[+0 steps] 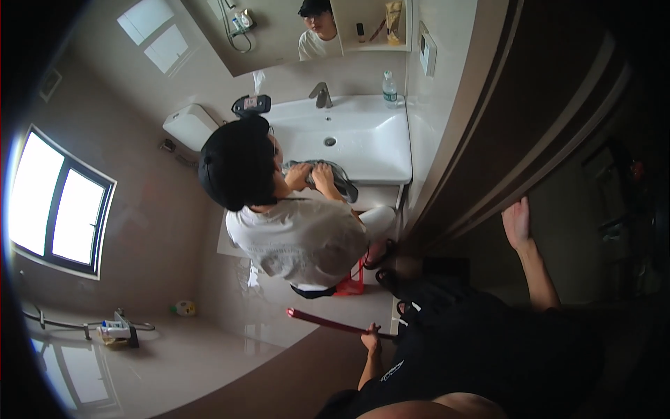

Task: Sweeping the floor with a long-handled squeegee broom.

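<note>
At the lower middle, my left hand [370, 339] is closed around a long dark-red pole [324, 321] near its right end. The pole's rounded tip points left, toward the bathroom floor; what it belongs to I cannot tell. On the right, my right hand [516, 222] rests with outstretched fingers against the edge of the dark door frame [481, 202], holding nothing. Ahead of me, another person [300, 237] in a white shirt and black cap sits at the washbasin [380, 150]. Both of that person's hands are on a grey cloth [342, 183] at the basin's front edge.
A red stool [352, 283] is under the person. A faucet [321, 95], a clear bottle [389, 89] and a dark device [251, 105] are around the basin. Left of it is a white toilet tank [190, 126]. A shower shelf [117, 332] and window [61, 202] line the left wall.
</note>
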